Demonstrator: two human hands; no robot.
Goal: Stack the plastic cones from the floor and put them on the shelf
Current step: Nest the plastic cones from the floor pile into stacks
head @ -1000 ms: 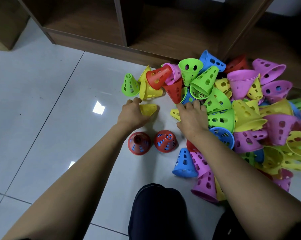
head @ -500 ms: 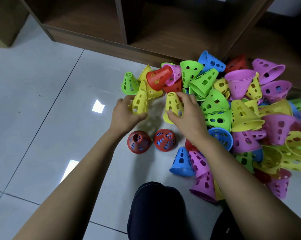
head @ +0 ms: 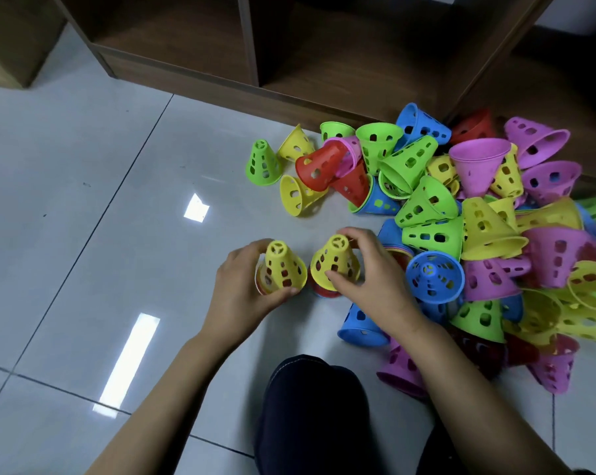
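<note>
- 2 yellow cones in play, each upright, narrow tip up, long axis near vertical: left yellow cone [head: 283, 269] clamped between thumb and fingers of the left hand [head: 241, 296], right yellow cone [head: 336, 262] pinched at rim and tip by the right hand [head: 375, 282].
- Directly under each, a red cone on the floor [head: 84, 234]: red rim [head: 260, 281] peeking out at the left one's base, red base [head: 324, 290] showing below the right one. Seated fully or just lowered on, hard to tell.
- Side by side, just apart, neither stack nearer the shelf [head: 289, 77] than the other.
- Left wrist angled in from below-left, fingers wrapped round the far side; right wrist arched over from the right, thumb low on the near rim, forefinger at the tip.
- Likely next: press each down straight along its axis, then drop 1 stack over the other.
- Loose pile [head: 478, 217] just right of the right hand, nearest reach for that hand; most cones there tipped on their sides, needing a turn upright before nesting.
- Shelf compartments straight ahead beyond the pile, no cones inside yet.
</note>
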